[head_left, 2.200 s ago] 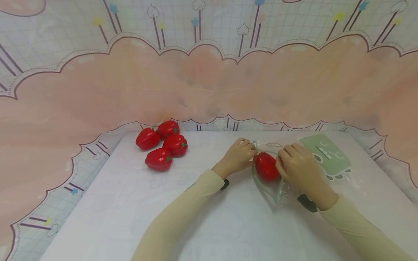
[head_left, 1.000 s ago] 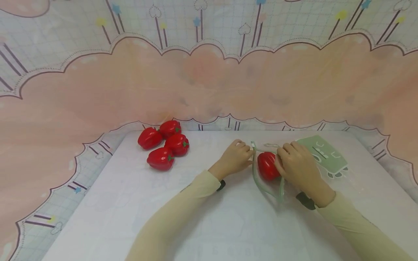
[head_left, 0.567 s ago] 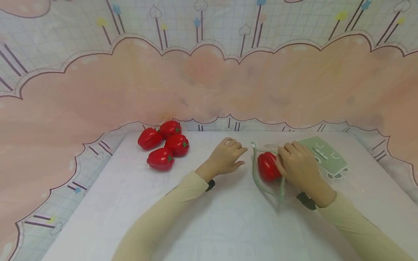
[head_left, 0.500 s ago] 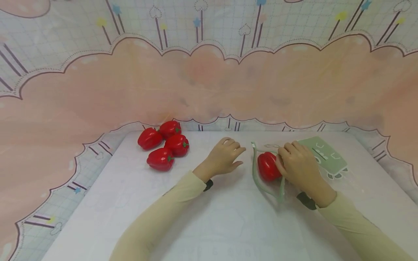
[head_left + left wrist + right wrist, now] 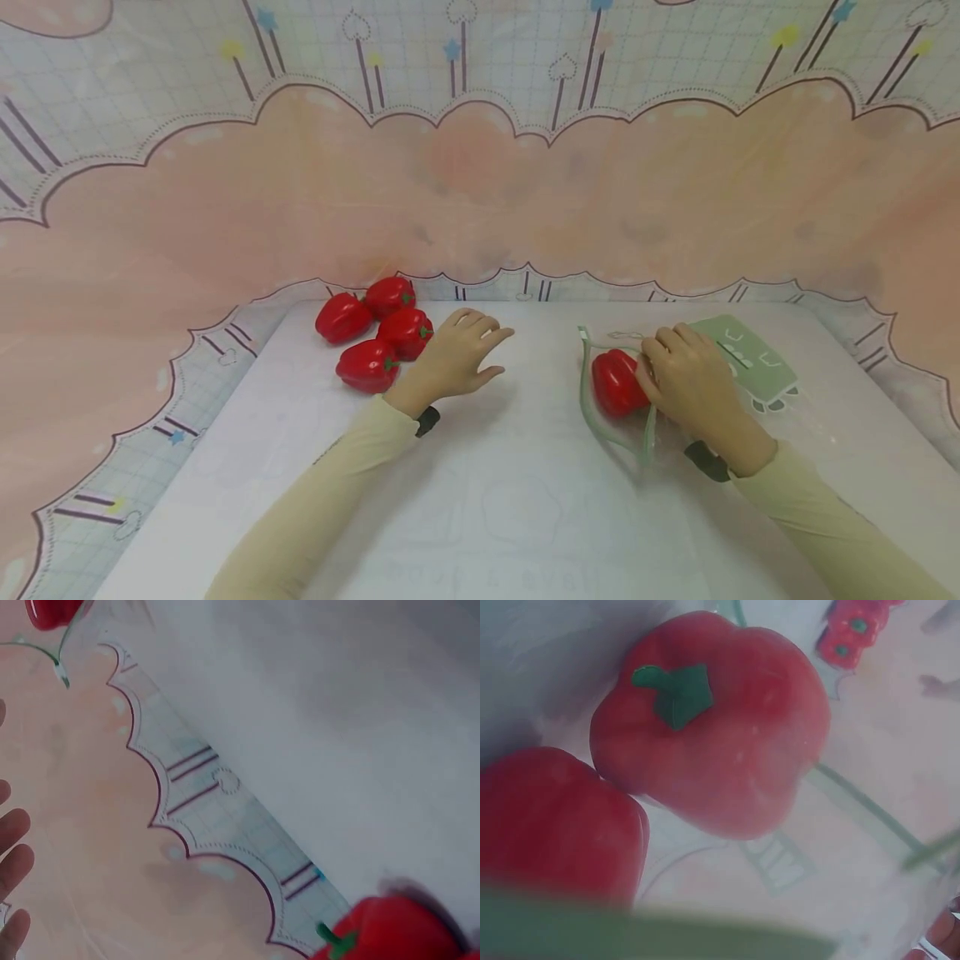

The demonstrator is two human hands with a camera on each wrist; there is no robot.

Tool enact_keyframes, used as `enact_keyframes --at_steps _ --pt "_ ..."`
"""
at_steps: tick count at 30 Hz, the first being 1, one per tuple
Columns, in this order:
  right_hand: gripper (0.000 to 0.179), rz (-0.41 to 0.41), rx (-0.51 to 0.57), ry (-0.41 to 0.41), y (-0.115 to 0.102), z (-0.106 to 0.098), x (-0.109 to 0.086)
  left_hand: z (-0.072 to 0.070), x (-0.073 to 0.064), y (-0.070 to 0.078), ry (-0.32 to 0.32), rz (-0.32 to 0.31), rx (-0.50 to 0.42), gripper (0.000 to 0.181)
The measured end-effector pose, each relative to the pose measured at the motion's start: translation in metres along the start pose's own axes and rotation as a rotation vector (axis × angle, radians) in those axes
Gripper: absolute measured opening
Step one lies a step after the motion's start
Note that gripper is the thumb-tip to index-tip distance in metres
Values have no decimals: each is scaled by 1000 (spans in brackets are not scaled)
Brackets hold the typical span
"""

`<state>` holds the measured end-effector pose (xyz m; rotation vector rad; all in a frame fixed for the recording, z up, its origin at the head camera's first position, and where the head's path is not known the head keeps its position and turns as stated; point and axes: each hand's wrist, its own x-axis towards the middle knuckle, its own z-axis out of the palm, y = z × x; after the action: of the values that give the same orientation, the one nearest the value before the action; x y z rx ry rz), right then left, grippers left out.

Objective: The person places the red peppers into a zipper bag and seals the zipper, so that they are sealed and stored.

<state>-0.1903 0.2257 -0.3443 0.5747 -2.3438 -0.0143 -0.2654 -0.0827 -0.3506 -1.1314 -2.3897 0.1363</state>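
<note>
A white table (image 5: pixel 480 500) with a smooth, faintly shiny top fills the foreground, pale print ghosting through its surface. Behind it hangs a cloth (image 5: pixel 480 192), a broad peach band edged by scalloped purple lines and dotted stitching. Above the band the cloth is pale with a faint grid, printed with stars, hearts and paired dark stripes; the same pattern runs down around the table's far and side edges, slightly rumpled.

Toward the table's far left, four peppers (image 5: pixel 366 367) lie bunched on their sides. They are glossy red, plump and lobed, with small green stems.

On the right lies a bag (image 5: pixel 753 358) of clear, crinkly film, printed with a green cartoon panel. Its mouth, edged by a thin green strip (image 5: pixel 588 408), gapes to the left around a bagged pepper (image 5: pixel 617 383). The right wrist view, hazy through the film, shows two peppers side by side, one with a bent green stem (image 5: pixel 682 694).

The right hand (image 5: pixel 690 375) grips the bag's edge beside the bagged pepper, fingers curled. The left hand (image 5: pixel 453 358) holds nothing; its fingers and thumb are apart, just right of the four peppers. Both wrists carry dark straps (image 5: pixel 427 421) below plain, light sleeves (image 5: pixel 322 492).
</note>
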Motion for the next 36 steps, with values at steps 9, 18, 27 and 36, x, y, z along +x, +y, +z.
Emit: enact_keyframes --at_steps 9,18,27,36 --pt "16 -11 5 21 1 2 0 -12 -33 -27 30 -93 -49 56" --pt "16 -27 7 30 3 3 -1 -13 -72 -48 29 -239 -93 60" --pt "17 -23 4 24 2 3 -2 -4 -103 -69 62 -294 -120 60" --pt "16 -13 11 34 2 3 -3 5 -129 -92 -46 -339 -158 64"
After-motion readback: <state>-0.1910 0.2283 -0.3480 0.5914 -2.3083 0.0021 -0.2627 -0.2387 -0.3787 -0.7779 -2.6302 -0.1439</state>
